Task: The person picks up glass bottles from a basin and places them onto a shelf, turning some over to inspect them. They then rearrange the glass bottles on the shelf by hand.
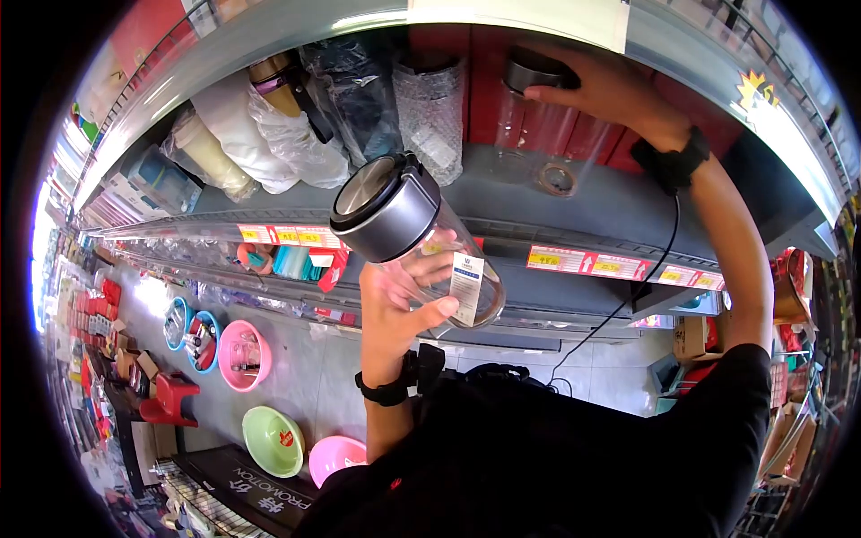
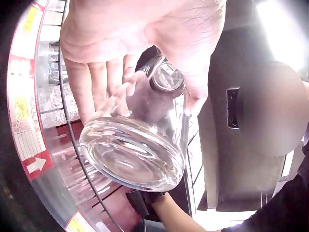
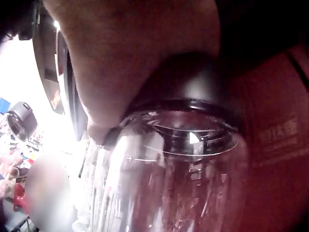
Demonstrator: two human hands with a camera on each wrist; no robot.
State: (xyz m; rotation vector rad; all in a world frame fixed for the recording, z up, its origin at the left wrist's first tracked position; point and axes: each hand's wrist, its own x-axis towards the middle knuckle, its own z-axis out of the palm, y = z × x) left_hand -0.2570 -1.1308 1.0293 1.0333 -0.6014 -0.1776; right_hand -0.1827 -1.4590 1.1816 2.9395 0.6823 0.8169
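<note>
My left hand holds a clear bottle tilted in front of the shelf, fingers behind its body and thumb near a white paper tag. Its grey lid points up and away to the left. The left wrist view shows the thick round base close up. Inside the shelf, my right hand grips the dark lid of another clear bottle from above. Beside that one stands a further clear bottle with a grey lid; the right thumb overlaps that lid in the head view.
Left along the shelf are a bubble-wrapped bottle and several bagged items. Red boxes stand behind the bottles. Price labels line the shelf edge. Basins, including a pink basin, and a red stool are on the floor.
</note>
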